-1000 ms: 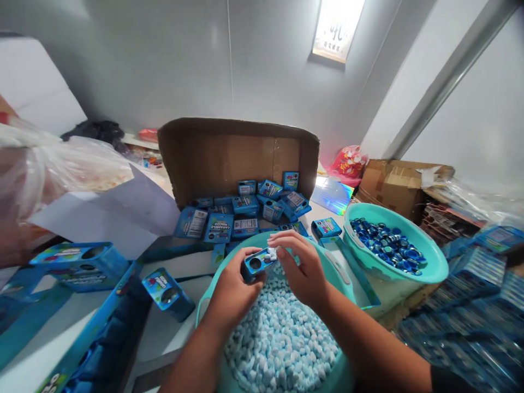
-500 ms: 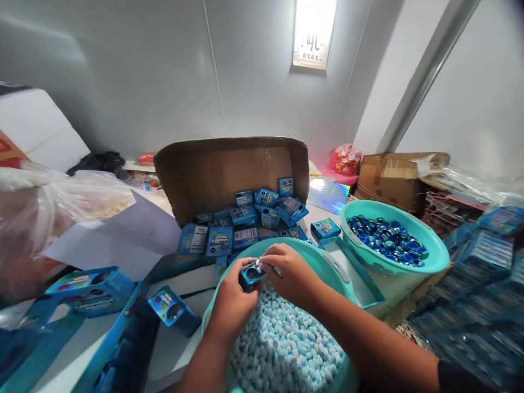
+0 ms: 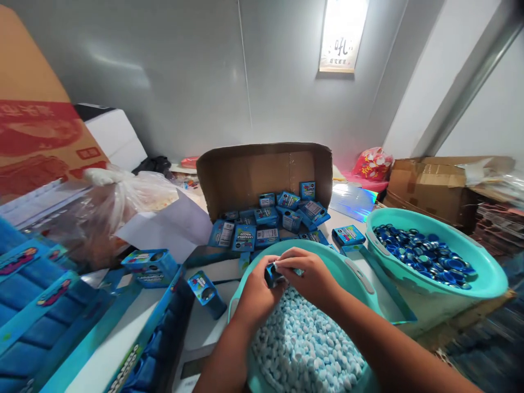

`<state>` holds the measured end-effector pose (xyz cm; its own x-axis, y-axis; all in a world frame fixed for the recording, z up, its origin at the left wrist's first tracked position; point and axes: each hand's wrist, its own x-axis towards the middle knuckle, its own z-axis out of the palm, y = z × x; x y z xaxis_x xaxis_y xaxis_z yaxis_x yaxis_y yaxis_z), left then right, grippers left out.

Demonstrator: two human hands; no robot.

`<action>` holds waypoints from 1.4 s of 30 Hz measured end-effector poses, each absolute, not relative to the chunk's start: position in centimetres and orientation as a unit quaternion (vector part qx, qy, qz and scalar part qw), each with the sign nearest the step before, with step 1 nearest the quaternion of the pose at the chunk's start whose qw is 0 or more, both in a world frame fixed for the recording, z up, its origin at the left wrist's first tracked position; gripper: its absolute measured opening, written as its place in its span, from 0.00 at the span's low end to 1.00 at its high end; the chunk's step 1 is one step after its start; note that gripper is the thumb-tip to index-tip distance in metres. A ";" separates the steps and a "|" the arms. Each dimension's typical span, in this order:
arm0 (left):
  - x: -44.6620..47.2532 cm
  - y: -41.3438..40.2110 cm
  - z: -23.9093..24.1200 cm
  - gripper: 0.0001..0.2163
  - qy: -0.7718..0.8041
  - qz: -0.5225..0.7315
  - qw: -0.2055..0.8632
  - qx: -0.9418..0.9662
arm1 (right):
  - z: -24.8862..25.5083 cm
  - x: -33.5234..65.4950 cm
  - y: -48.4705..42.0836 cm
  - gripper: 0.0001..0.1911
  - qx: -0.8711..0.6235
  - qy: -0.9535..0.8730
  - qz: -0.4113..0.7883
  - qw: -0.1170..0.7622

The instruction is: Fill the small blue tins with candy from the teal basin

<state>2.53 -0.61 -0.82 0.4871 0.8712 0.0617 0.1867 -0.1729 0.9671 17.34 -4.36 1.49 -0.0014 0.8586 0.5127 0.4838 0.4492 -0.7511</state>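
My left hand [image 3: 260,286] is closed round a small blue candy box [image 3: 270,276], holding it over the turquoise basin [image 3: 236,301]. Much of that box is covered by my fingers. My right hand [image 3: 309,271] meets it from the other side, fingertips pinched at the box's opening with small pale candies [image 3: 277,266] showing between them. Beneath both hands the basin is filled with loose white and light-blue candies [image 3: 309,338]. To the left, one blue box [image 3: 207,293] with a round dark hole in its top stands on a white surface.
Behind the basin, a tipped cardboard carton [image 3: 266,169] holds several blue boxes [image 3: 267,215]. A second turquoise basin [image 3: 487,270] at right contains shiny blue round caps [image 3: 426,256]. Blue display trays [image 3: 36,305] fill the left side, near a plastic bag [image 3: 135,188].
The view has swung left, so everything appears shifted rightward and more trays show at left. My right fingertips remain at the box's opening, and the box is turned so less of it shows.
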 end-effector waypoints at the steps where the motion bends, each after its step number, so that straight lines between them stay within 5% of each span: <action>1: 2.6 -0.7 -0.8 0.19 0.372 0.330 0.517 0.697 | 1.3 17.3 -4.3 0.08 -0.482 -0.687 0.180 0.513; 12: 2.7 -1.0 -0.5 0.21 0.376 0.348 0.499 0.699 | 1.5 17.5 -4.6 0.06 -0.455 -0.736 0.113 0.489; 24: 2.9 -0.9 -0.7 0.22 0.356 0.350 0.484 0.719 | 1.1 16.9 -4.3 0.12 -0.461 -0.611 0.308 0.565; 28: 2.7 -1.0 -0.3 0.22 0.376 0.373 0.500 0.685 | 1.5 17.4 -4.3 0.10 -0.487 -0.621 0.223 0.572; 31: 2.6 -1.0 -0.2 0.26 0.395 0.416 0.538 0.618 | 1.6 18.2 -4.2 0.21 -0.529 -0.581 0.211 0.581; 35: 2.8 -0.9 -0.6 0.30 0.377 0.459 0.547 0.590 | 1.5 18.8 -3.9 0.36 -0.493 -0.548 0.421 0.528; 39: 2.5 -1.5 -0.6 0.32 0.341 0.451 0.559 0.606 | 2.3 18.5 -4.0 0.20 -0.481 -0.550 0.451 0.513; 42: 0.4 -2.0 0.1 0.27 0.338 0.528 0.432 0.648 | 3.2 18.5 -4.0 0.18 -0.488 -0.521 0.443 0.542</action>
